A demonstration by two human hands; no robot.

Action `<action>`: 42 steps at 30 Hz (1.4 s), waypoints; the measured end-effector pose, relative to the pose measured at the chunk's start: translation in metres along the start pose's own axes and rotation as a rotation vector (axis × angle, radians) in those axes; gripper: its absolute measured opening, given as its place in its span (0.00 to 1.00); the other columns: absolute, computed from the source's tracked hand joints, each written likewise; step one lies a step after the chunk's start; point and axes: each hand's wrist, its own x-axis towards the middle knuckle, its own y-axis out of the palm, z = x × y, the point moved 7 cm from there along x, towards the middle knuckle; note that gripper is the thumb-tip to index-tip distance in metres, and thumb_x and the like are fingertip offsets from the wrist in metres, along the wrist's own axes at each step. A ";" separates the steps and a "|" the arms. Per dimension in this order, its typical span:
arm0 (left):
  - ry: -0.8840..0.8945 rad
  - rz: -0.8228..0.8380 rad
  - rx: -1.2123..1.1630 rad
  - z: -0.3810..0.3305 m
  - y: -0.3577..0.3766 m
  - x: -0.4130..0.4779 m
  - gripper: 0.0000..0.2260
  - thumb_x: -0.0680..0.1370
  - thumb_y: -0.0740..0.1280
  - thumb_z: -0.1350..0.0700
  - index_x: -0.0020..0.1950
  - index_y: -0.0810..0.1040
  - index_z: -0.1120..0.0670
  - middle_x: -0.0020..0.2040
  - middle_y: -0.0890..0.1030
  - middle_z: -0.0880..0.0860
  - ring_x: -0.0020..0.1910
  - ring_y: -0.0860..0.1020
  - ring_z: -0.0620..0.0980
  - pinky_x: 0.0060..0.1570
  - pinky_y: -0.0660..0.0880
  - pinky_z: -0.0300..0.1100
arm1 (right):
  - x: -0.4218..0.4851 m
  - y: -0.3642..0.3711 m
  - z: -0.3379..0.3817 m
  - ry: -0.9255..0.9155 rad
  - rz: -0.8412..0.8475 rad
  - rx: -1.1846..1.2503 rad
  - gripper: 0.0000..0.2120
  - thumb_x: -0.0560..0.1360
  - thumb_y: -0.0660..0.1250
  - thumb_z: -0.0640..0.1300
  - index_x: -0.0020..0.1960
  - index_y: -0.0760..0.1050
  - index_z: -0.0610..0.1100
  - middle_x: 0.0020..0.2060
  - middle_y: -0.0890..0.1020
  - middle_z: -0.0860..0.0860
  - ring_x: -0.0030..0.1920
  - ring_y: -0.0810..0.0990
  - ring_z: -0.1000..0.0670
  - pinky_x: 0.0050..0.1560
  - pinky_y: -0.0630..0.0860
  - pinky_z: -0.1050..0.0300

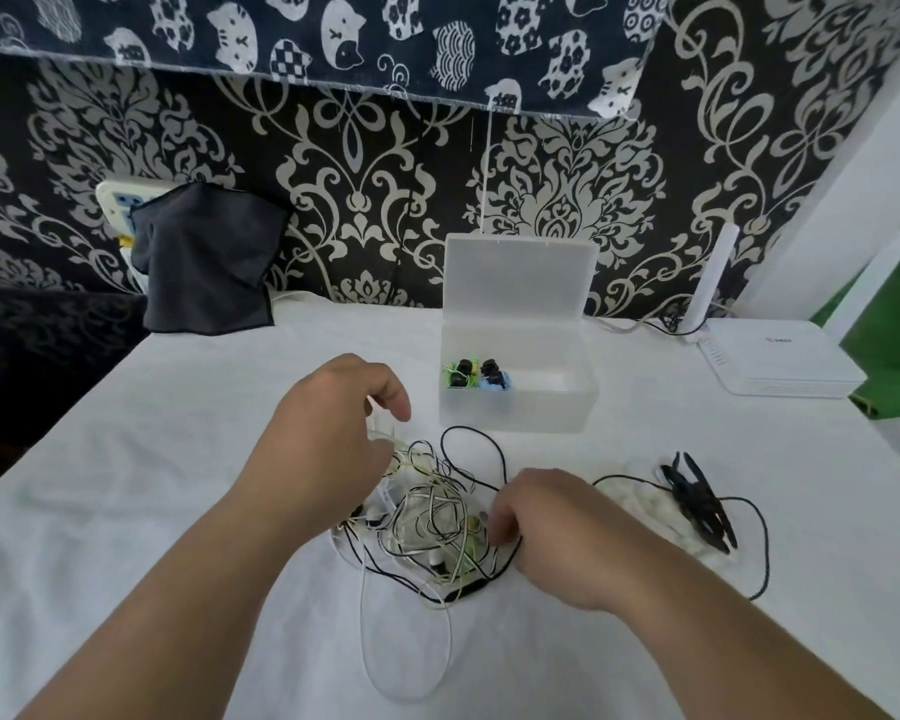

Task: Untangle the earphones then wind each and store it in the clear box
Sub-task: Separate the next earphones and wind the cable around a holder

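Two hands work at earphone tangle (427, 517), mid-table on white cloth (178, 459), just in front of clear box (515, 407). Tangle roughly round, no clear long axis; its strands trail toward near edge and off right, around black clips (697, 506). Box long side runs left-right, lid upright at back, small coloured items (476, 379) in left end. Pale strands at tangle's upper left pinched by left hand (333, 423); right hand (557, 527) curled into right side, grip hidden. Patterned wall (385, 200) behind; router (780, 361) far right, dark cloth (204, 262) far left. Widest stretch of cloth lies left of hands.
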 end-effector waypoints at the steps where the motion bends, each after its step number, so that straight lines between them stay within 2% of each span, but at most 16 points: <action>1: 0.004 -0.010 -0.012 -0.002 -0.001 0.000 0.16 0.70 0.74 0.63 0.40 0.75 0.42 0.45 0.76 0.43 0.42 0.75 0.41 0.35 0.65 0.27 | 0.002 0.003 -0.003 0.000 -0.014 -0.016 0.18 0.73 0.62 0.33 0.53 0.82 0.51 0.53 0.81 0.50 0.52 0.80 0.47 0.53 0.77 0.56; 5: 0.019 -0.019 -0.025 -0.005 0.001 0.000 0.11 0.72 0.74 0.60 0.41 0.77 0.44 0.43 0.75 0.42 0.41 0.73 0.37 0.35 0.65 0.26 | 0.008 0.010 -0.015 0.013 -0.060 -0.117 0.13 0.73 0.63 0.36 0.53 0.79 0.48 0.50 0.75 0.51 0.52 0.79 0.45 0.49 0.74 0.56; 10: 0.016 -0.026 -0.065 -0.003 0.005 0.002 0.09 0.74 0.73 0.58 0.41 0.77 0.44 0.41 0.77 0.41 0.41 0.74 0.35 0.36 0.66 0.26 | 0.011 0.010 -0.022 -0.019 -0.011 -0.130 0.04 0.74 0.67 0.39 0.44 0.80 0.45 0.47 0.81 0.49 0.46 0.82 0.47 0.48 0.79 0.54; 12: 0.021 0.004 -0.194 -0.008 0.006 0.001 0.06 0.75 0.73 0.55 0.42 0.79 0.44 0.40 0.80 0.41 0.41 0.76 0.35 0.37 0.68 0.26 | 0.002 -0.008 -0.013 -0.107 -0.033 0.007 0.04 0.75 0.68 0.43 0.43 0.78 0.51 0.46 0.80 0.53 0.46 0.80 0.52 0.48 0.78 0.57; 14: 0.055 0.157 -0.399 -0.022 0.013 -0.003 0.03 0.75 0.72 0.48 0.47 0.81 0.44 0.43 0.83 0.41 0.43 0.80 0.37 0.43 0.74 0.28 | -0.009 -0.037 -0.003 -0.201 -0.118 0.203 0.02 0.77 0.68 0.45 0.45 0.79 0.51 0.46 0.82 0.55 0.47 0.80 0.56 0.52 0.77 0.56; 16: 0.073 0.339 -0.545 -0.032 0.025 -0.009 0.13 0.72 0.69 0.43 0.53 0.81 0.46 0.45 0.86 0.47 0.45 0.84 0.44 0.46 0.80 0.40 | -0.020 -0.067 0.003 -0.295 -0.229 0.507 0.04 0.78 0.69 0.44 0.44 0.78 0.49 0.42 0.84 0.53 0.46 0.82 0.54 0.56 0.77 0.50; 19: 0.078 0.341 -0.513 -0.031 0.025 -0.009 0.05 0.76 0.70 0.47 0.47 0.82 0.47 0.38 0.83 0.56 0.39 0.81 0.60 0.41 0.78 0.55 | -0.035 -0.104 -0.008 -0.389 -0.448 0.959 0.08 0.76 0.65 0.42 0.40 0.78 0.50 0.31 0.80 0.51 0.37 0.79 0.48 0.54 0.77 0.44; 21: 0.070 0.280 -0.482 -0.023 0.020 -0.004 0.05 0.78 0.70 0.52 0.43 0.82 0.49 0.38 0.81 0.59 0.34 0.75 0.59 0.36 0.74 0.53 | -0.041 -0.117 -0.019 -0.402 -0.561 1.183 0.11 0.78 0.63 0.38 0.39 0.76 0.48 0.30 0.74 0.51 0.34 0.74 0.50 0.49 0.78 0.47; 22: 0.066 0.258 -0.466 -0.019 0.018 -0.002 0.06 0.79 0.70 0.53 0.41 0.81 0.49 0.37 0.81 0.55 0.32 0.74 0.57 0.33 0.72 0.49 | -0.043 -0.122 -0.024 -0.402 -0.596 1.292 0.12 0.80 0.61 0.36 0.40 0.74 0.46 0.30 0.72 0.51 0.33 0.71 0.50 0.47 0.77 0.50; 24: 0.058 0.216 -0.349 -0.013 0.011 0.000 0.09 0.79 0.69 0.53 0.39 0.80 0.48 0.33 0.80 0.44 0.25 0.70 0.40 0.29 0.67 0.33 | -0.048 -0.130 -0.027 -0.421 -0.632 1.467 0.14 0.82 0.58 0.36 0.40 0.73 0.45 0.31 0.73 0.50 0.33 0.71 0.50 0.43 0.77 0.53; 25: 0.060 0.201 -0.239 -0.010 0.009 0.000 0.09 0.79 0.69 0.53 0.39 0.79 0.47 0.34 0.80 0.41 0.25 0.71 0.40 0.29 0.66 0.31 | -0.051 -0.134 -0.028 -0.442 -0.646 1.534 0.14 0.82 0.58 0.36 0.40 0.74 0.45 0.32 0.75 0.49 0.32 0.72 0.50 0.42 0.78 0.54; 30: -0.008 0.130 0.029 0.017 0.002 0.004 0.07 0.78 0.70 0.51 0.40 0.80 0.44 0.45 0.79 0.41 0.36 0.75 0.38 0.36 0.64 0.31 | -0.068 -0.155 -0.043 -0.497 -0.754 1.726 0.09 0.81 0.58 0.40 0.43 0.71 0.46 0.33 0.77 0.48 0.29 0.74 0.50 0.34 0.75 0.59; 33: -0.023 0.031 -0.158 0.018 -0.009 0.005 0.05 0.76 0.73 0.53 0.40 0.85 0.45 0.46 0.82 0.42 0.37 0.77 0.38 0.40 0.70 0.34 | -0.065 -0.156 -0.064 -0.315 -0.826 1.578 0.12 0.80 0.60 0.38 0.38 0.71 0.48 0.30 0.75 0.49 0.26 0.69 0.51 0.27 0.65 0.62; 37: 0.034 -0.112 -0.746 -0.005 -0.028 0.001 0.04 0.70 0.75 0.58 0.42 0.87 0.49 0.45 0.86 0.48 0.46 0.83 0.53 0.50 0.78 0.47 | -0.049 -0.133 -0.081 0.147 -0.681 0.703 0.09 0.75 0.69 0.36 0.38 0.80 0.46 0.35 0.82 0.50 0.37 0.79 0.48 0.39 0.74 0.54; 39: 0.064 -0.126 -0.830 -0.016 -0.034 -0.001 0.05 0.70 0.74 0.57 0.43 0.87 0.48 0.43 0.87 0.50 0.43 0.83 0.49 0.47 0.78 0.41 | -0.046 -0.123 -0.066 0.150 -0.623 0.470 0.10 0.72 0.73 0.37 0.49 0.80 0.49 0.45 0.82 0.53 0.49 0.81 0.50 0.50 0.75 0.54; 42: 0.113 -0.108 -0.644 -0.029 -0.033 -0.004 0.07 0.73 0.75 0.60 0.42 0.88 0.47 0.41 0.86 0.45 0.41 0.83 0.42 0.42 0.76 0.33 | -0.052 -0.126 -0.021 -0.140 -0.642 0.490 0.24 0.72 0.72 0.39 0.66 0.74 0.54 0.59 0.79 0.61 0.63 0.75 0.62 0.64 0.69 0.61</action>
